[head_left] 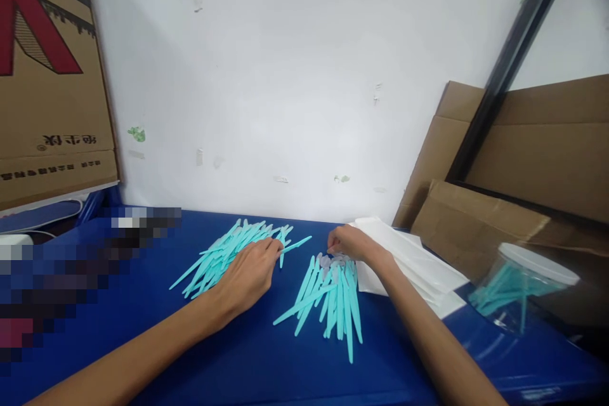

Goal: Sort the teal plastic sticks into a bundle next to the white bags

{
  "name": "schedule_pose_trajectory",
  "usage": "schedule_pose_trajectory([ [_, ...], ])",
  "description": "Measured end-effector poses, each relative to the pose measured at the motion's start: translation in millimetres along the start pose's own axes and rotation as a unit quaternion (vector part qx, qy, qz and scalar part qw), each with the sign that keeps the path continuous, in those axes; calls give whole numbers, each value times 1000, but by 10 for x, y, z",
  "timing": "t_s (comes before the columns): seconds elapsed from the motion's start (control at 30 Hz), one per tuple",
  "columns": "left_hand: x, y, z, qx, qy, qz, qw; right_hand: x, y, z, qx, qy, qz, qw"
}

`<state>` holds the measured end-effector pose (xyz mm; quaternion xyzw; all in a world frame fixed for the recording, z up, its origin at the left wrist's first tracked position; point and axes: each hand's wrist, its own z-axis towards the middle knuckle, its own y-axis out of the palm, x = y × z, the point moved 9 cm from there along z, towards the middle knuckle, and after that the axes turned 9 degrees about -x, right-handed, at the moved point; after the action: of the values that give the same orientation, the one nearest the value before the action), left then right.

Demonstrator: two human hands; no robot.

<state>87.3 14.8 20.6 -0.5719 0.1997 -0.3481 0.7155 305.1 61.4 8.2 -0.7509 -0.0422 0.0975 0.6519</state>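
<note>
Two piles of turquoise sticks with pale rounded ends lie on a blue table. My left hand (257, 269) is over the right side of the left pile (214, 257), its fingers pinched on a turquoise stick (299, 244) that points right. At the upper end of the right pile (340, 304) is my right hand (347, 243), fingers curled together near the pale ends; what they hold, if anything, is hidden. One stick lies slantwise across that pile's left part.
White flat bags or sheets (409, 254) lie right of my right hand. A clear jar with a white lid (518, 292) holds more turquoise sticks at the right. Cardboard (499, 222) stands behind it. A printed box (52, 95) is at the left, and a white wall rises behind the blue table (266, 361).
</note>
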Motion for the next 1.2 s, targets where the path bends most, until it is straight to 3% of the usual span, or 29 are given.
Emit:
schedule_pose_trajectory([
  [0.2, -38, -51, -15, 18, -22, -18, 999, -55, 9, 5, 14, 5, -13, 1000],
  [0.37, -45, -80, -31, 24, -35, -19, 999, -36, -122, -46, 52, 12, -6, 999],
  [0.67, -139, -38, -14, 36, -28, -24, 999, -193, -299, -100, 154, -75, 152, 973],
  [0.8, -158, -52, -12, 39, -33, -29, 998, -300, -384, -130, 185, -112, 280, 935],
  [0.97, -166, -65, -7, 38, -37, -36, 998, -380, -364, -112, 167, -154, 461, 858],
  [1.2, -169, -101, -8, 46, -39, -48, 997, -366, -261, -68, 150, -146, 564, 799],
])
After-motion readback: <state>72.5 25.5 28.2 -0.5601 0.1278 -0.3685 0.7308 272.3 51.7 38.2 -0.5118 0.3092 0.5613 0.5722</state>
